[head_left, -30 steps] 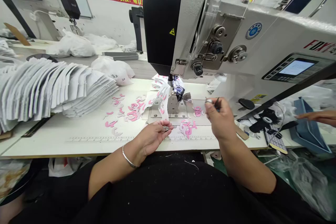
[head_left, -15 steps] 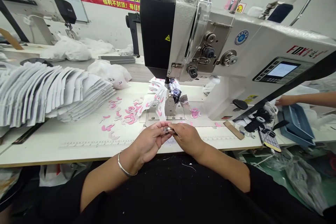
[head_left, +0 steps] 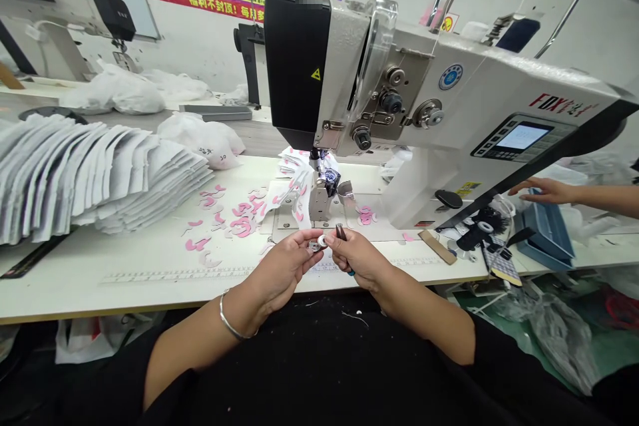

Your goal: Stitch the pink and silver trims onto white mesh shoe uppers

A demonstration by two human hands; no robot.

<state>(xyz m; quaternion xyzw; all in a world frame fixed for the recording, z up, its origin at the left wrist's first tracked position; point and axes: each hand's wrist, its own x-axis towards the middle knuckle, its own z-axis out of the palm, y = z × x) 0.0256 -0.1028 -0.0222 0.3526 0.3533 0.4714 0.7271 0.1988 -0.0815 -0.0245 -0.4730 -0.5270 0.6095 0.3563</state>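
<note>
My left hand [head_left: 287, 263] holds a small metal bobbin case [head_left: 314, 247] between thumb and fingertips, above the front of the sewing table. My right hand [head_left: 362, 258] pinches a white-wound bobbin [head_left: 322, 239] close beside the case; whether they touch I cannot tell. A slim tool with a dark end [head_left: 341, 231] also lies in my right hand, a blue bit showing below the fingers; its kind is hidden. Just beyond both hands stands the sewing machine [head_left: 344, 73], with white strips bearing pink pieces [head_left: 299, 196] by its needle area.
Loose pink cut pieces [head_left: 242, 219] lie left of the needle area. A large stack of white pieces [head_left: 100, 180] fills the left. At right are a blue tray [head_left: 544, 233], black thread spools [head_left: 474, 236] and another person's hand [head_left: 542, 190]. A second person is behind the machine.
My hands have drawn slightly apart, and the white bobbin and slim tool now show in my right hand. The other person's hand at right has lifted off the blue tray.
</note>
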